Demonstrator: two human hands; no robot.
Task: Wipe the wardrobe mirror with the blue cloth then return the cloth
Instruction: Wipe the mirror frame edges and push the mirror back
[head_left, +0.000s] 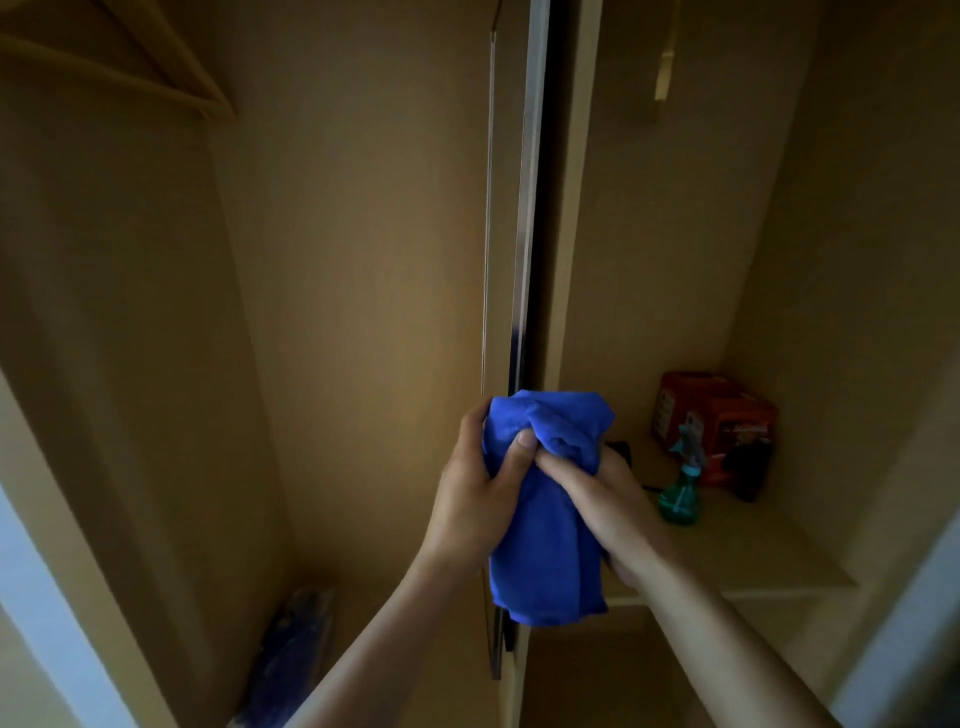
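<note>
Cloth: the bunched bright-blue microfibre cloth (545, 499) sits between both hands, its tail hanging below them, in front of the wardrobe's edge-on mirrored door (524, 218).
Left grip: left hand (480, 488) clamped on the cloth's left side, thumb pressed across the front.
Right grip: right hand (608, 499) pinching the upper folds, forearm angled up from lower right.
Shelf: a teal plastic spray bottle (680, 488) stands before a red box (719, 421).

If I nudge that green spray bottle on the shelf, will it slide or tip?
The green spray bottle probably tips rather than slides: it stands upright, bulbous below, with a narrow neck and trigger head on top. It looks like light plastic; its fill level is unreadable.
</note>
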